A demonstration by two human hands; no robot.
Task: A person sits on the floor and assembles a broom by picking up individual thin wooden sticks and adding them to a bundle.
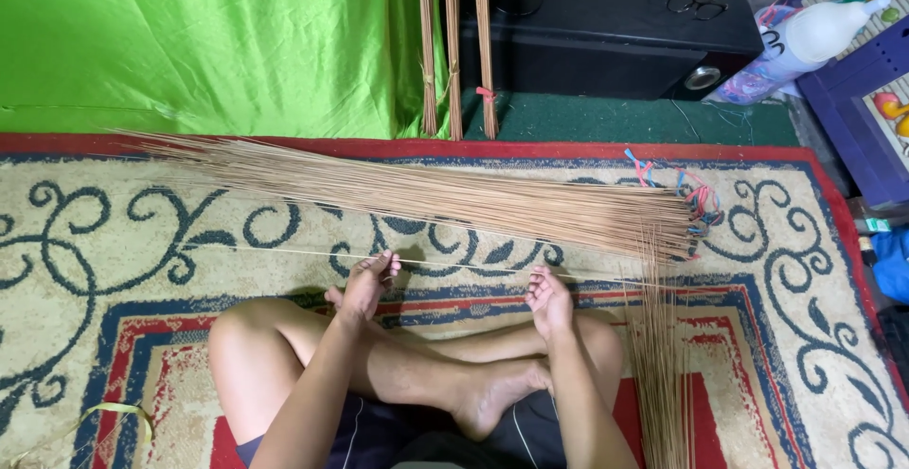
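A person sits cross-legged on a patterned rug (114, 270), the left hand (367, 283) with fingers pinched on a single thin stick (284, 252) whose long axis runs left to right across the rug, just beyond the knees. Further right, the right hand (549, 299) holds the same stick nearer its right end, fingers curled loosely around it. A large pile of sticks (454, 194) lies just beyond, parallel; a smaller bundle (658, 365) lies at the right knee.

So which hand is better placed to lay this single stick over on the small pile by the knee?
Probably the right hand: it holds the single stick close to the small pile at that side, while the left hand pinches it farther away.
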